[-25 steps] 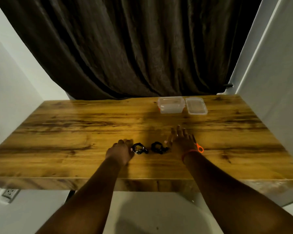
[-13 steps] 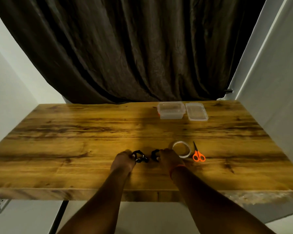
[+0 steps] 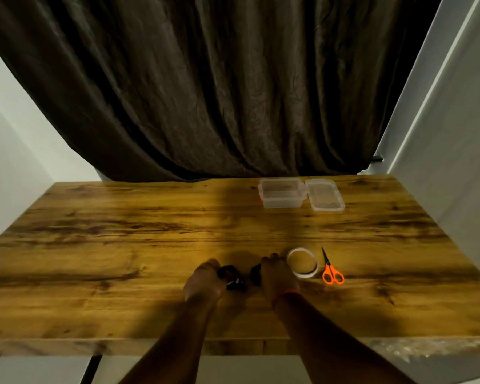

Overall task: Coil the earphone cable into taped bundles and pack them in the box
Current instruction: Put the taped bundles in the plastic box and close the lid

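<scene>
A: Wood table (image 3: pixel 122 245), dark curtain (image 3: pixel 205 92) behind. What changed?

B: Both hands came onto the bundles. My left hand (image 3: pixel 204 282) grips one earphone bundle (image 3: pixel 233 278), right hand (image 3: pixel 277 278) curls over the other bundle (image 3: pixel 256 274). Tape roll (image 3: pixel 302 263) just past right fingertips; box (image 3: pixel 281 193) far ahead, open w/ nothing in it. Packing's next, I reckon.

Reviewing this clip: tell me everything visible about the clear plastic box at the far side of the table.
The clear plastic box is a small rectangular tub of see-through plastic with rounded corners. It stands upright and open near the table's far edge, right of centre, in front of the dark curtain. A small orange spot shows at its left side. Nothing can be made out inside. Its lid lies flat right beside it on the right. Neither hand touches it.
</scene>
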The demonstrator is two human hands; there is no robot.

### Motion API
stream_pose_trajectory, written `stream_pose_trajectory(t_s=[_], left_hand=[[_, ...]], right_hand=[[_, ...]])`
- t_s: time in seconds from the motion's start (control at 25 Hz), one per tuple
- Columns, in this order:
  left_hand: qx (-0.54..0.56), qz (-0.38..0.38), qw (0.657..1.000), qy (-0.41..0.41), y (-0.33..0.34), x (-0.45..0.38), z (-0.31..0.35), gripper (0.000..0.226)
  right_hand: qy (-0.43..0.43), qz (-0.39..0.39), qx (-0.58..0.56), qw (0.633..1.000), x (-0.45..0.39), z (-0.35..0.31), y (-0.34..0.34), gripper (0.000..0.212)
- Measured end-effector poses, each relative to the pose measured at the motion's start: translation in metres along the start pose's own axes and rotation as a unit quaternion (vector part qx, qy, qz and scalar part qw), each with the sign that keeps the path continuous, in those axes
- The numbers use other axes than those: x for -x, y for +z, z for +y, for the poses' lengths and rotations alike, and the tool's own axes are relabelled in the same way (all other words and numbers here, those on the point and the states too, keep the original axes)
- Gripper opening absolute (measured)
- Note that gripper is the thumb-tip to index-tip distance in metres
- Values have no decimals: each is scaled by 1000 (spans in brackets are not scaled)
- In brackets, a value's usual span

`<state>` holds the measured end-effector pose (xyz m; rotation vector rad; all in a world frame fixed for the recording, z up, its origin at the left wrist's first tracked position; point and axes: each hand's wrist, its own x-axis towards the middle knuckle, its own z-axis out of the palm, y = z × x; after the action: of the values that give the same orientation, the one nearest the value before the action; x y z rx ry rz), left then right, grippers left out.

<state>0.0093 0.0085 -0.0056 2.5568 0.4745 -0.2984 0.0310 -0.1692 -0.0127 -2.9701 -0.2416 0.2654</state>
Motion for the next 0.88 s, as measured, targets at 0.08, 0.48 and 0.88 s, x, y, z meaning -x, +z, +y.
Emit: stream_pose_trajectory(t_s=[0.08,0.48,0.88], left_hand=[[23,-13,1000,-4,-5,-1,-2,25],[224,-77,972,-8,-26,-33,-26,27],[240,-61,966,74,-21,-87,125,6]], right_hand=[[2,1,-6,1000,-3,1,0,31],[39,88,-15,995,-15,-41,-11,48],[84,113,-392,909,-76,25,-83,10]])
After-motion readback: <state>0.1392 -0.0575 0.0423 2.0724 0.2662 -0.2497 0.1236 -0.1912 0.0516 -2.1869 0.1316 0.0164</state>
